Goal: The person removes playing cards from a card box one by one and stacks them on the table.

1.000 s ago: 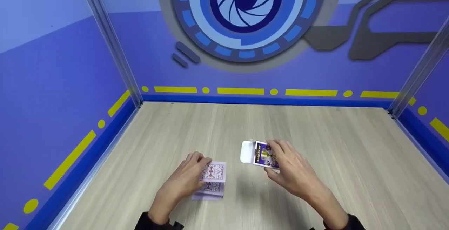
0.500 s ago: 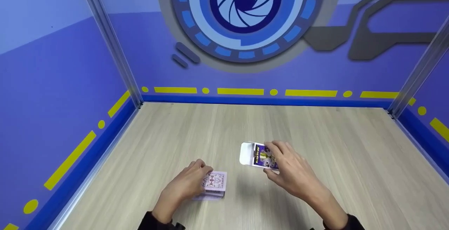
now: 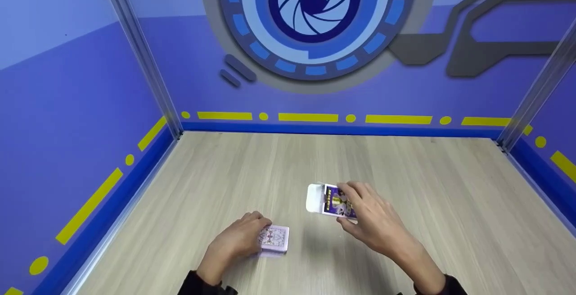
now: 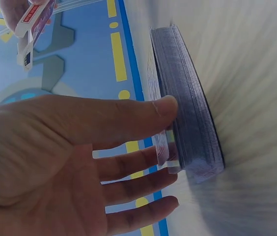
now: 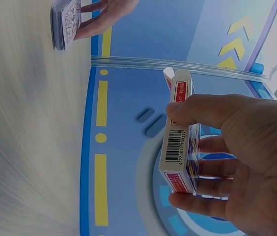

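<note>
A deck of playing cards with patterned backs lies on the table at the lower middle of the head view. My left hand pinches its left end, thumb on the near long edge and fingers at the far edge. In the left wrist view the thumb presses against the side of the deck, and the top cards stand slightly apart from the rest. My right hand grips a purple and white card box above the table. The box's white end flap hangs open toward the left.
Pale wood-grain table lies under both hands. A blue printed back wall and a left side wall with yellow dashes bound it, joined by a metal corner post.
The lifted upper cards have come down onto the rest of the deck, and my left hand has moved down and nearer with them. The right hand with the card box has barely shifted.
</note>
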Demonstrator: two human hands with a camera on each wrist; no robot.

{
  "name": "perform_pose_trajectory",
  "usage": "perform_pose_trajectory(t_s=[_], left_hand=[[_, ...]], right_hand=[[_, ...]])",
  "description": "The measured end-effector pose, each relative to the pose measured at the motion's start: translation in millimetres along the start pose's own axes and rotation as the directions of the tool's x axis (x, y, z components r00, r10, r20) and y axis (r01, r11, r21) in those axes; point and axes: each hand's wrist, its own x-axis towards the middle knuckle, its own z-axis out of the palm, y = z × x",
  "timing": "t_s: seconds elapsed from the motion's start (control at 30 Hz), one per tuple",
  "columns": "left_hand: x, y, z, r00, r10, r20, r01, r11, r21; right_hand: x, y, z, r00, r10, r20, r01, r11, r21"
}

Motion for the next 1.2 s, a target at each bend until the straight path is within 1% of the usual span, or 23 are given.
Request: perform_pose_trajectory(t_s=[0.2,0.4,0.53,0.77,1.03,1.2], left_hand=[[-0.2,-0.2,2.0,1.0,-0.011,0.016,0.011,1.0,-0.005],[-0.5,3.0,3.3,0.999,-0.029,0.035,0.03,0.999,-0.026],[1.3,6.6,8.4,0.999,-0.028,0.02,0.029,0.999,-0.033],[5.5,10.8,16.2,0.999,-0.031,-0.019,0.031,0.999,0.013],[6.5,11.6,16.3,0.999,-0.038,-0.026,0.038,0.999,-0.001],[6.6,12.6,15.9,0.999,-0.034,-0.027,0.035,0.999,0.02]], right_hand=[[0,0,-0.2,1.0,-0.008,-0.001,0.008,1.0,0.002],[0,-1,-0.4,1.0,0.008,0.011,-0.008,1.0,0.002],[1,-2,0.4,1.0,0.001,0.013,-0.001,1.0,-0.006],[0,-1,1.6,0.999,-0.046,-0.015,0.046,0.999,-0.018],[0,0,1.8,0.999,-0.05,-0.013,0.049,0.999,-0.013],[0,0,1.6,0.999,-0.039,-0.005,0.039,0.999,-0.01]])
